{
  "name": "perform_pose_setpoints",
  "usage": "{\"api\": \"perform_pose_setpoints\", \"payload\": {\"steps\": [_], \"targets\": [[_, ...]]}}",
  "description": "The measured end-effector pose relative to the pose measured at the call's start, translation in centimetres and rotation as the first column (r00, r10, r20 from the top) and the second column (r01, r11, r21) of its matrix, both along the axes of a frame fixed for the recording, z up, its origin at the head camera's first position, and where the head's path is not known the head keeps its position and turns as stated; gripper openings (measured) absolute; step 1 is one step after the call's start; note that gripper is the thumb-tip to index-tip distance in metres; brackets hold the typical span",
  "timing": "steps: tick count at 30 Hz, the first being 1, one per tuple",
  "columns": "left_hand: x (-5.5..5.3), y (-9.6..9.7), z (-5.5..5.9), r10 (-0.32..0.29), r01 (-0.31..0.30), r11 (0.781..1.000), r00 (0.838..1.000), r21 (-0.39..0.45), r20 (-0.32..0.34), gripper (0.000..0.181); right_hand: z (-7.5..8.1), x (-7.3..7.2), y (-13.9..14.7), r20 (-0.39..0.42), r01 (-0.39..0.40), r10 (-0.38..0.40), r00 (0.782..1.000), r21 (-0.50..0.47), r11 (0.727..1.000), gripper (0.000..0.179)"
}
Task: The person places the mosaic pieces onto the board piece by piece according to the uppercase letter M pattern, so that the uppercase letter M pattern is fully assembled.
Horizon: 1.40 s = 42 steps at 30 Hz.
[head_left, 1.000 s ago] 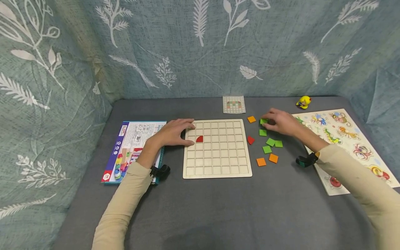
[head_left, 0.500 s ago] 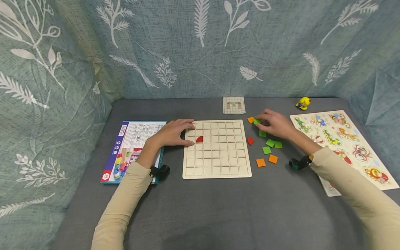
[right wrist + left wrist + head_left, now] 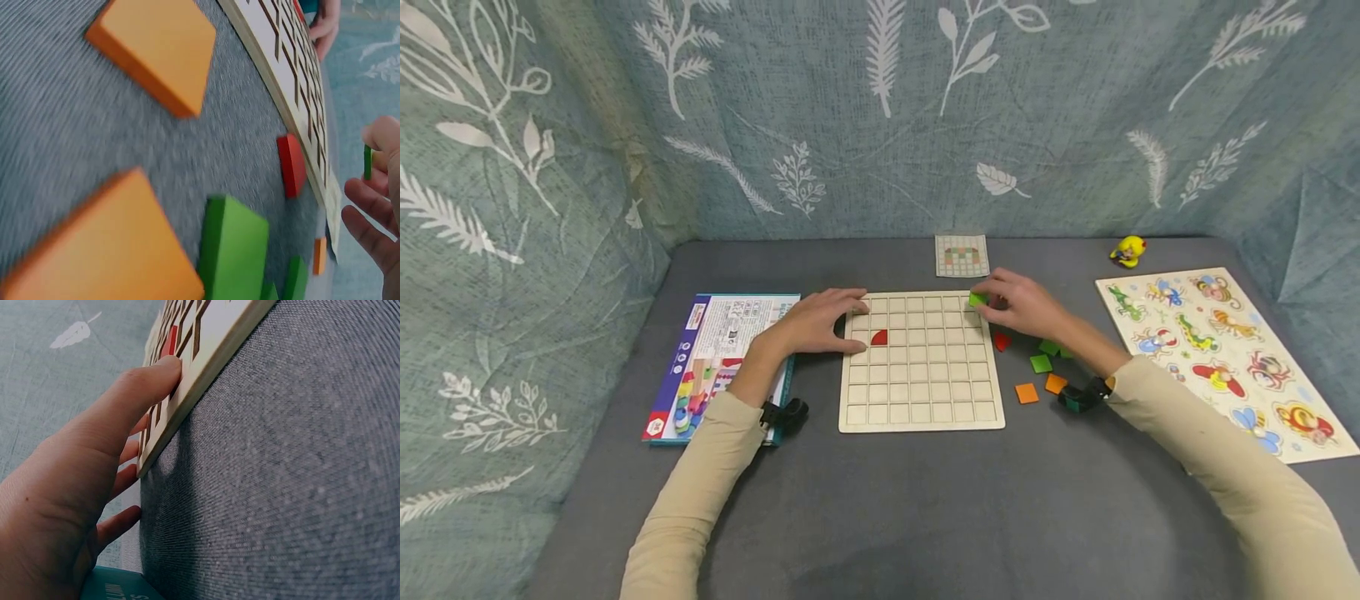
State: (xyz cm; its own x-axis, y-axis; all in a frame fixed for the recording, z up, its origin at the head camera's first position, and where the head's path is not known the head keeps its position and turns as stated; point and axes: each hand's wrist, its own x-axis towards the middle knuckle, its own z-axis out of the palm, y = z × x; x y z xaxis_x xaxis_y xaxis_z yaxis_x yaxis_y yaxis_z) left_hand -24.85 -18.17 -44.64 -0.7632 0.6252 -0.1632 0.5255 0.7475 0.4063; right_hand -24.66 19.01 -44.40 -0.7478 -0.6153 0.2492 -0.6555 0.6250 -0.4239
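Observation:
A wooden grid board (image 3: 925, 358) lies flat on the table, with a red quarter-round tile (image 3: 879, 337) in one of its squares. My left hand (image 3: 816, 323) rests at the board's left edge, thumb and fingers spread. In the left wrist view the thumb (image 3: 159, 372) lies on the board's top near its rim. Between thumb and fingertips my right hand (image 3: 1018, 302) pinches a green square tile (image 3: 977, 299), held above the board's far right corner. The right wrist view shows this green tile (image 3: 367, 162) edge-on.
Right of the board lie a red tile (image 3: 1002, 342), green tiles (image 3: 1041, 363) and orange tiles (image 3: 1027, 393), some hidden by my right arm. Behind stands a pattern card (image 3: 962, 256). A boxed set (image 3: 722, 358), an insect puzzle board (image 3: 1225, 350) and a yellow-haired figurine (image 3: 1128, 251) flank them.
My right hand has carried the green tile leftward from the loose tiles to over the board's far right corner. My left hand has stayed in place.

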Motion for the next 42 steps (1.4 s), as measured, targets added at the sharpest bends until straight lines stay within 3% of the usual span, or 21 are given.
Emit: {"api": "perform_pose_setpoints", "payload": {"steps": [8, 16, 21, 29, 42], "targets": [[0.3, 0.0, -0.4, 0.007, -0.007, 1.000, 1.000, 0.004, -0.003, 0.067, -0.7, 0.2, -2.3, 0.047, -0.028, 0.030, 0.998, -0.042, 0.999, 0.028], [0.9, -0.2, -0.7, 0.004, -0.008, 0.999, 0.997, 0.045, 0.076, 0.068, -2.1, 0.7, -5.5, 0.088, -0.064, 0.073, 0.993, -0.104, 0.993, 0.026], [0.7, 0.0, -0.5, 0.003, -0.010, 0.997, 0.995, 0.072, 0.101, 0.067, -2.0, 0.6, -7.6, 0.102, -0.090, 0.099, 0.990, -0.088, 0.992, 0.024], [0.2, -0.1, -0.2, 0.012, -0.017, 0.998, 0.997, 0.065, 0.080, 0.067, -1.6, 0.7, -10.2, 0.113, -0.148, 0.151, 0.982, -0.032, 0.988, 0.026], [0.2, 0.0, 0.1, 0.012, -0.016, 0.998, 0.997, 0.059, 0.070, 0.068, -1.6, 1.0, -11.2, 0.122, -0.139, 0.137, 0.983, 0.005, 0.990, 0.024]]}}
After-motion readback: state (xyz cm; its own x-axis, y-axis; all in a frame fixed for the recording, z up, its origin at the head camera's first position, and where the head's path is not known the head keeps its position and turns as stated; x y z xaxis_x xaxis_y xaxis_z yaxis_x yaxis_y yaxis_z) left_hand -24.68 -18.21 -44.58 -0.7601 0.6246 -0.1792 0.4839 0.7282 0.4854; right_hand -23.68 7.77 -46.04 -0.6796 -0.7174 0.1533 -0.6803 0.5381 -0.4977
